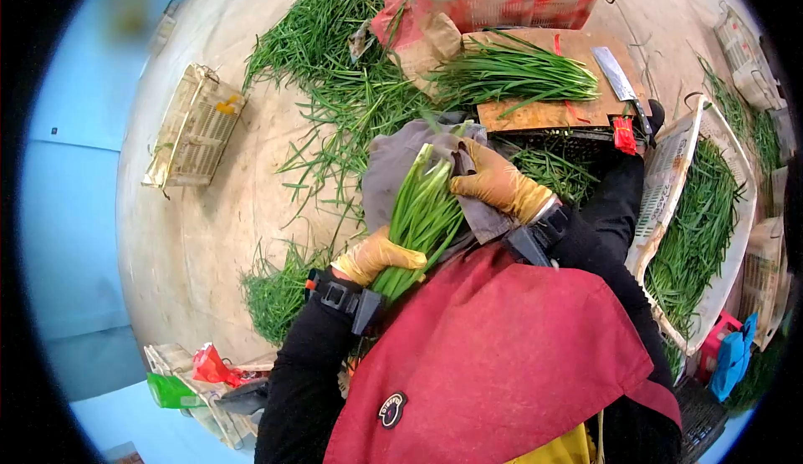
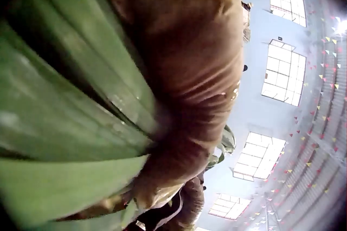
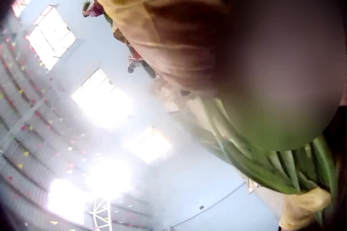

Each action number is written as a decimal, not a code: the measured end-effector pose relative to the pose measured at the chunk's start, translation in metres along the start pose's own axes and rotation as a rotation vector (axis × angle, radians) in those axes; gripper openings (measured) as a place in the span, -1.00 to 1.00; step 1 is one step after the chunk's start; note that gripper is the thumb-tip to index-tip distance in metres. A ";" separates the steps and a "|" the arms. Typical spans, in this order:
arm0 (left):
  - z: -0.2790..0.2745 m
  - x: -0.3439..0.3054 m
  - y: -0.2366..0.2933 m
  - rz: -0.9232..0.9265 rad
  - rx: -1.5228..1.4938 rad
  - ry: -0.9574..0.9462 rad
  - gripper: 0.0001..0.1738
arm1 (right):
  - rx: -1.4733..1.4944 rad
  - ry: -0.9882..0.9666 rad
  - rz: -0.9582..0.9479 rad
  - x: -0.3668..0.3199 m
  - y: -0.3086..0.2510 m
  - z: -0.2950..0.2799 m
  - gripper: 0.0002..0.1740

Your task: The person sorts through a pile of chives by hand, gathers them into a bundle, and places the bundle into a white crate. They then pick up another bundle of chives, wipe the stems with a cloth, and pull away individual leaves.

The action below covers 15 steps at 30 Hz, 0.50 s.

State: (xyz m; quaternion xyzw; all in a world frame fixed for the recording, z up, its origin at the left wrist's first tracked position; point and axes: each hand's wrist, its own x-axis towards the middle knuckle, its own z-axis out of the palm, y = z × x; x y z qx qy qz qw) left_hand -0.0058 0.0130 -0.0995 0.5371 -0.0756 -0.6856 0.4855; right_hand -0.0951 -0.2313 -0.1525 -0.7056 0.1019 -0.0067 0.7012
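Observation:
A bunch of garlic chives [image 1: 425, 213] lies slantwise over the person's lap, its pale cut ends pointing up and away. The gloved left hand [image 1: 376, 257] grips it around the lower, leafy part, thumb across the top. At the pale ends, the gloved right hand [image 1: 502, 186] holds the bunch from the right side, thumb against the stalks and other fingers partly hidden. Wide green leaves [image 2: 70, 79] fill the left wrist view beside the glove. In the right wrist view, the stalks [image 3: 260, 166] run from beneath the right glove toward the left one.
More chives [image 1: 519, 71] lie on a wooden board [image 1: 510, 114] ahead, beside a cleaver [image 1: 615, 73]. A large heap of chives [image 1: 335, 21] spreads over the floor. Crates stand around: one on the left [image 1: 194, 130], one filled with chives on the right [image 1: 665, 205].

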 end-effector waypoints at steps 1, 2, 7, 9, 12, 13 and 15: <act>-0.001 0.001 -0.001 0.007 0.022 0.004 -0.32 | -0.104 -0.003 0.022 0.002 0.005 0.000 -0.25; -0.002 0.001 -0.002 0.010 0.046 0.007 -0.32 | -0.206 -0.003 0.045 0.003 -0.004 0.002 -0.24; 0.003 0.000 0.000 0.048 0.020 0.014 -0.32 | -0.189 0.042 0.012 0.005 -0.002 0.004 -0.14; -0.003 0.002 -0.007 0.052 0.043 0.024 -0.31 | -0.224 0.068 0.002 0.000 -0.001 0.005 -0.12; -0.007 0.005 -0.009 0.049 0.093 0.015 -0.31 | -0.325 0.023 0.047 0.002 -0.008 0.006 -0.07; -0.005 0.004 -0.007 0.067 0.099 0.014 -0.31 | -0.309 0.013 0.050 0.002 -0.007 0.005 -0.06; -0.001 0.004 -0.006 0.109 0.138 0.040 -0.33 | -0.282 -0.012 0.054 0.006 -0.001 0.005 -0.05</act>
